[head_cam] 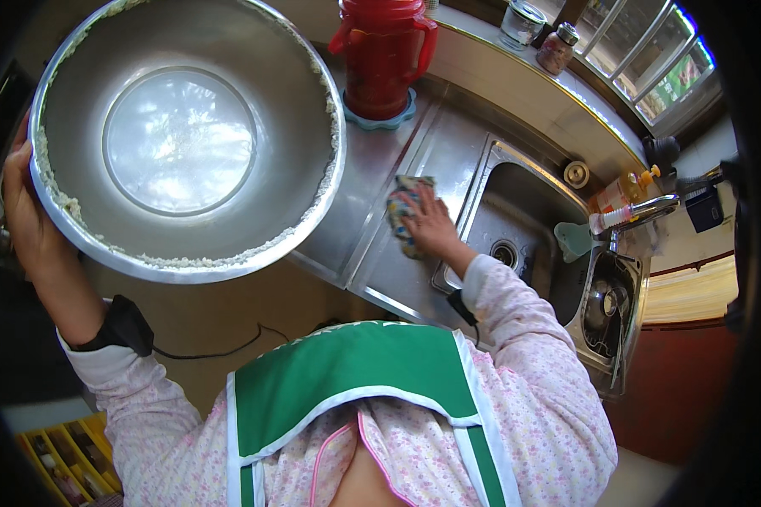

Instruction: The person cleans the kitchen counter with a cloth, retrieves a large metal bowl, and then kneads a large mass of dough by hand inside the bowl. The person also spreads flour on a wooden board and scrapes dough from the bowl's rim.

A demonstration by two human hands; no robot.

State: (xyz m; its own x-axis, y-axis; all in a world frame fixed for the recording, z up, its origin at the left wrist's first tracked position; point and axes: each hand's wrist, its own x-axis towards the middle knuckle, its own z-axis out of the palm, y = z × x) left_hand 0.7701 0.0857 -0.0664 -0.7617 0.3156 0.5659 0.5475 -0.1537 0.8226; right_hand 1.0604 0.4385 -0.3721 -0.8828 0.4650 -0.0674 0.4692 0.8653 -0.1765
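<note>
My left hand (28, 215) grips the rim of a large stainless steel basin (181, 142) at the upper left. White crumbly residue (253, 253) rings the inside of its wall just below the rim, while the bottom is bare shiny metal. On the steel counter (380, 266) beside the sink, my right hand (430, 222) presses down on a multicoloured patterned cloth (407, 190). Part of the cloth is hidden under the palm and fingers.
A red thermos jug (383, 57) stands on a blue scalloped mat (380, 120) behind the counter's middle. Right of my hand lies the sink (513, 190), with a faucet (653, 206), a pale green cup (572, 241) and a pump bottle (618, 190). Jars (557, 47) line the windowsill.
</note>
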